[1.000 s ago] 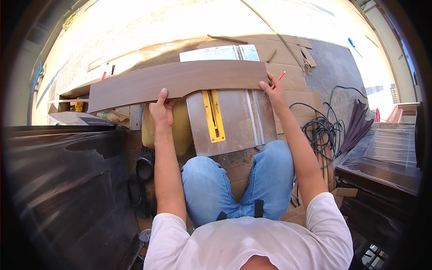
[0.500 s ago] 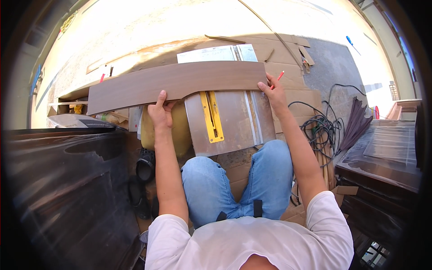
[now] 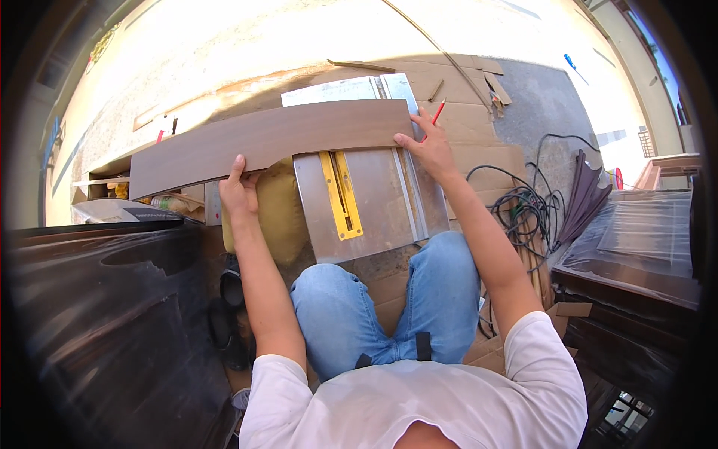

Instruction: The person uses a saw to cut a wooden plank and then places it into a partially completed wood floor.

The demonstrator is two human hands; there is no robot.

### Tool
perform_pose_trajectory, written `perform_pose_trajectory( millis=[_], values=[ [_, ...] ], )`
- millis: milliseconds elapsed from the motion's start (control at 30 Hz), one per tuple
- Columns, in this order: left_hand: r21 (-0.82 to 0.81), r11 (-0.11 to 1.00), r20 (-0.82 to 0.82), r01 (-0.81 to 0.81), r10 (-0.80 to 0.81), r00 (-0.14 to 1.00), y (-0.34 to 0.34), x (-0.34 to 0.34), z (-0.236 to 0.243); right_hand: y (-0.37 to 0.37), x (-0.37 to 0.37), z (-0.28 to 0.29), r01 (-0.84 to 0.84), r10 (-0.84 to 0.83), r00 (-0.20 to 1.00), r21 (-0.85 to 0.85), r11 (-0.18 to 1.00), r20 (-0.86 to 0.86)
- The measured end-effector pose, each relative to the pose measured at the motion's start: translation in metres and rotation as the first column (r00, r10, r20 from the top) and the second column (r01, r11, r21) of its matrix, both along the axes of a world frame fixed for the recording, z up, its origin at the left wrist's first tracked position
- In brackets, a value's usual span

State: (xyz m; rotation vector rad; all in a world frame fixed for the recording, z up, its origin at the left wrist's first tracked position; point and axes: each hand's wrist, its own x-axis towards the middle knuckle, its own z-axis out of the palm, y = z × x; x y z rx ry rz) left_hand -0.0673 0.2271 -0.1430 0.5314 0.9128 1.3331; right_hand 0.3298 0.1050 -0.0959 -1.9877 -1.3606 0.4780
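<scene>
A long brown wooden board [image 3: 269,135], with a shallow cut-out in its near edge, lies across the far part of a metal saw table [image 3: 381,202]. Its left end extends well past the table. My left hand [image 3: 238,193] grips the near edge left of the table, thumb on top and fingers beneath. At the board's right end, my right hand [image 3: 432,153] holds that end between thumb and fingers. A red pencil [image 3: 438,112] also sticks up from between the right fingers. Nearer me, a yellow slotted insert [image 3: 341,198] is set in the table; no blade shows.
A yellowish cushion-like bundle [image 3: 277,213] sits left of the table. Coiled black cable [image 3: 523,206] and a folded dark umbrella [image 3: 580,198] lie right. Plastic-wrapped dark furniture [image 3: 112,314] flanks me. Cardboard [image 3: 486,168] covers the ground; a blue screwdriver [image 3: 572,63] lies far right.
The board has shifted a little left over the saw table, both hands moving with it. Its right end no longer reaches as far past the table's right edge. The whole view has shifted slightly.
</scene>
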Motion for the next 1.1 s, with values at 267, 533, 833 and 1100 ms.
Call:
perform_pose_trajectory(
  millis=[267,533,833,1100],
  values=[
    [-0.022,1.000,-0.005,-0.018,0.018,1.000,0.028,0.053,0.048,0.000,0.022,0.014,0.175,-0.087,0.803,0.093,0.980,-0.590],
    [0.046,0.996,0.215,0.081,-0.089,0.973,-0.056,0.147,0.152,-0.065,0.063,0.070,0.728,0.341,0.084,0.291,0.621,-0.936],
    [-0.009,0.995,0.365,0.101,-0.090,0.927,-0.197,0.197,0.189,-0.118,-0.113,0.148,0.255,0.289,0.201,0.335,0.907,-0.936],
    [-0.048,0.947,0.099,0.317,-0.311,0.945,-0.282,0.108,0.205,-0.132,-0.162,0.163,0.294,0.171,0.162,0.213,0.932,-0.972]
  ],
)
